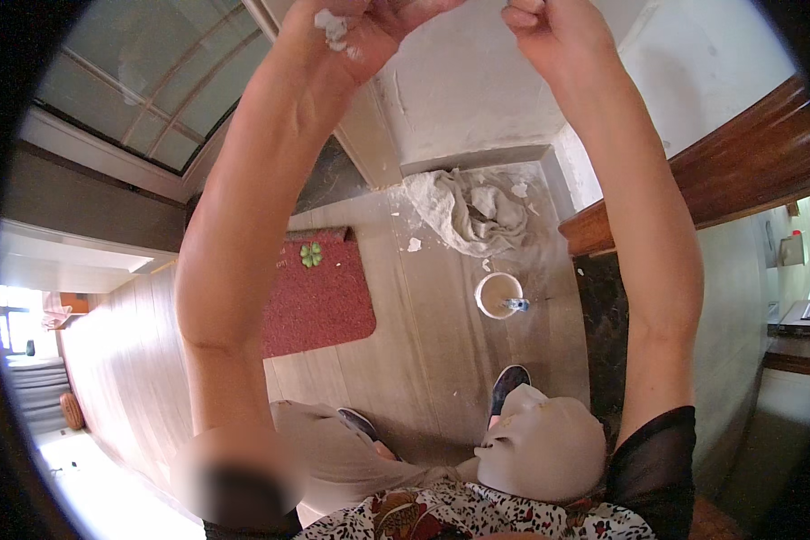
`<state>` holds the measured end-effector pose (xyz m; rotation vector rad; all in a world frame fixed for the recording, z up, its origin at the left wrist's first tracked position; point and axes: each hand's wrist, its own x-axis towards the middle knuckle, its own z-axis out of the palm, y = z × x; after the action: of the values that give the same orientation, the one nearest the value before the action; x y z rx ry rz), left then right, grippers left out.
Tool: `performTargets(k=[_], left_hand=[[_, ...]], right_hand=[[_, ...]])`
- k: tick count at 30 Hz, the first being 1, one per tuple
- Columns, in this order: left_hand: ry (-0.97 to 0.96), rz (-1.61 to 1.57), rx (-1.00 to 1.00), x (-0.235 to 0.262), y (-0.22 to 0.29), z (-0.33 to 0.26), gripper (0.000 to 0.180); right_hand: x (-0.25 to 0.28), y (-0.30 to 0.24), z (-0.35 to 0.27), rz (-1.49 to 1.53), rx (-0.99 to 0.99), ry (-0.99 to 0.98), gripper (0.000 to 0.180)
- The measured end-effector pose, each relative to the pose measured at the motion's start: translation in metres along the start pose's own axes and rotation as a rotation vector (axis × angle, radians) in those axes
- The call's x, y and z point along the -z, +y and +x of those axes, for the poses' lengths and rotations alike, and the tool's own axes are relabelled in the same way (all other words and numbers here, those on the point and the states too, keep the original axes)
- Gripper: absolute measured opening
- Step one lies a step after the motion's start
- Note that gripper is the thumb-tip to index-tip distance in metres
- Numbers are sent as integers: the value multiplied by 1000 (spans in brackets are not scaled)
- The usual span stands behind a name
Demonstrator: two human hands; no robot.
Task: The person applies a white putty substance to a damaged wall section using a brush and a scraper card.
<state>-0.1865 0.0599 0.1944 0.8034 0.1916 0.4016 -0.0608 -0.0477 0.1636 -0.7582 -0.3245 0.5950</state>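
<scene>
The left hand (pixel 369 27) carried a soft, sticky lump of white-grey putty (pixel 335 29); the right hand (pixel 549 31) was a closed fist, its content hidden; the putty looked light and best pinched gently

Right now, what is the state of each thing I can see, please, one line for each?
left hand: raised high, smeared with white paste, fingers bent.
right hand: raised high, closed in a fist.
cloth: crumpled on the floor, by the wall corner.
bowl: upright on the floor, a tool lying in it.
red mat: flat on the floor.
</scene>
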Motion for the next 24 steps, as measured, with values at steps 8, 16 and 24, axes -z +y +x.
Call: performTargets(k=[8, 16, 24], left_hand=[[-33, 270, 245, 68, -85, -41, 30], [374, -76, 404, 152, -149, -13, 28], [416, -187, 220, 172, -138, 29, 25]], right_hand=[[77, 54, -69, -323, -209, 131, 9], [131, 164, -38, -141, -469, 275, 5], [115, 174, 4, -16, -479, 221, 3]])
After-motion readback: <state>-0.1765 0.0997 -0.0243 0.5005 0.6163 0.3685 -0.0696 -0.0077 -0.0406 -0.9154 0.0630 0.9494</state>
